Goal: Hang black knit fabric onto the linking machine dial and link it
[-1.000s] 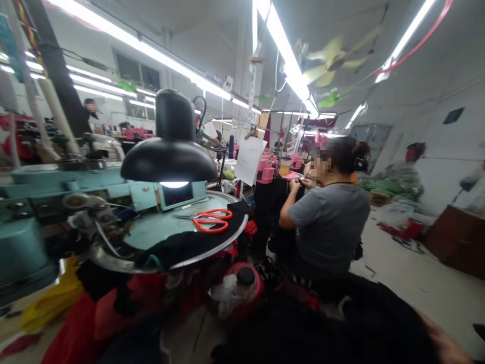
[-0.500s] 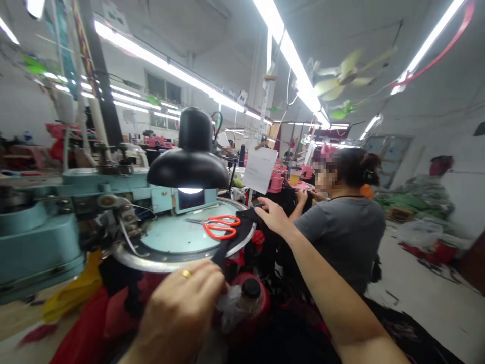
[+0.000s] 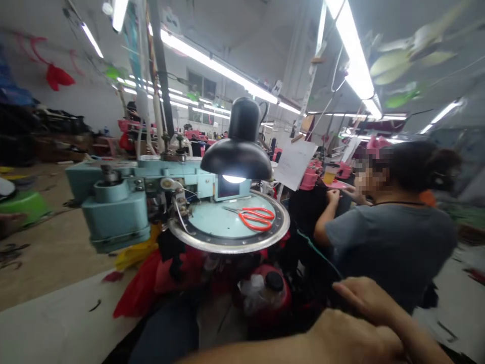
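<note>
At the lower right, my left hand [image 3: 350,333] is closed; whatever is in its fingers is hidden. Just beyond it my right hand [image 3: 369,298] is closed too, thumb and fingers pressed together over dark cloth, and what it grips is too dark to make out. A thin green cord [image 3: 318,250] slants down from the machine's side toward my right hand. Both hands are apart from the round metal dial [image 3: 231,247] of a pale green machine [image 3: 117,212]. Red-handled scissors [image 3: 257,218] lie on the dial's flat top, beneath a black lamp [image 3: 238,151].
A co-worker in a grey shirt [image 3: 394,237] sits close on the right. A red container with a black cap [image 3: 273,281] stands below the dial. Red cloth [image 3: 142,283] hangs at its left. A paper sheet [image 3: 295,162] hangs behind the lamp.
Both hands have moved from the dial to the lower right. The black fabric that lay across the dial's right edge is off it. The view has swung left.
</note>
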### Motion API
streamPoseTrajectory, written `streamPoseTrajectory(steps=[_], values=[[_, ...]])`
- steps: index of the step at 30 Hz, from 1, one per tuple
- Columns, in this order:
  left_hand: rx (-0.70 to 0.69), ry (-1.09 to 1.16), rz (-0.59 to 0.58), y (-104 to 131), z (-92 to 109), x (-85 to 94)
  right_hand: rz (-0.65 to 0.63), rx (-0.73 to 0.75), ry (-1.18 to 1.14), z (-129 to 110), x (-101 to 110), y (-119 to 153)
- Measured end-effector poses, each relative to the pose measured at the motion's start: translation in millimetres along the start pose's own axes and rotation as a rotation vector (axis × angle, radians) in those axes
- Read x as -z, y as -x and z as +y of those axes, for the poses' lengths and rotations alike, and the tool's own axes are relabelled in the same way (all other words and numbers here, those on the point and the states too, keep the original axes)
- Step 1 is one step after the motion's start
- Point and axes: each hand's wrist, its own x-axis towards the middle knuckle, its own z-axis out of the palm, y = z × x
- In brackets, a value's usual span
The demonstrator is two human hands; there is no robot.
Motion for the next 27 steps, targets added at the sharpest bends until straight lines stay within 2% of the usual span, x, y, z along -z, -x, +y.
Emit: streamPoseTrajectory(steps=[2, 3, 5, 6, 8, 9, 11, 12, 14, 15, 18, 20, 21, 24, 27], values=[[0.002, 0.039, -0.047, -9, -1, -8.7, 0.113, -0.265, 0.009, 38, 22, 25], [0.017, 0.061, -0.065, -8, -2, -8.7, 0.126, -0.354, -0.03, 50, 33, 42], [0.093, 0.112, -0.045, 4, -6, 0.0, 0.062, -0.449, -0.202, 51, 42, 75], [0.173, 0.139, -0.012, 15, -9, 7.6, 0.037, -0.459, -0.312, 41, 38, 89], [0.322, 0.231, 0.025, 42, -14, 27.0, 0.057, -0.383, -0.508, 4, 13, 100], [0.38, 0.279, 0.032, 56, -16, 37.9, 0.08, -0.301, -0.603, -19, -6, 97], [0.432, 0.281, 0.062, 86, -19, 61.5, 0.005, -0.145, -0.774, -68, -44, 76], [0.45, 0.245, 0.099, 101, -21, 73.7, -0.014, -0.121, -0.844, -91, -61, 62], [0.523, 0.114, 0.234, 130, -27, 97.4, 0.03, -0.115, -0.974, -129, -85, 33], [0.591, 0.032, 0.333, 144, -29, 108.1, 0.091, -0.093, -1.01, -142, -93, 21], [0.814, -0.058, 0.674, 183, -31, 131.0, 0.146, 0.018, -1.039, -169, -109, 0], [0.893, -0.01, 0.826, 201, -26, 136.4, 0.086, 0.076, -1.03, -182, -118, -3], [0.905, 0.005, 0.855, 207, -22, 136.4, 0.057, 0.101, -1.014, -187, -123, -2], [0.886, -0.011, 0.829, 211, -10, 130.1, 0.036, 0.193, -0.989, -200, -131, 2], [0.833, 0.029, 0.808, 205, -4, 122.0, 0.077, 0.226, -1.107, -205, -129, 1]])
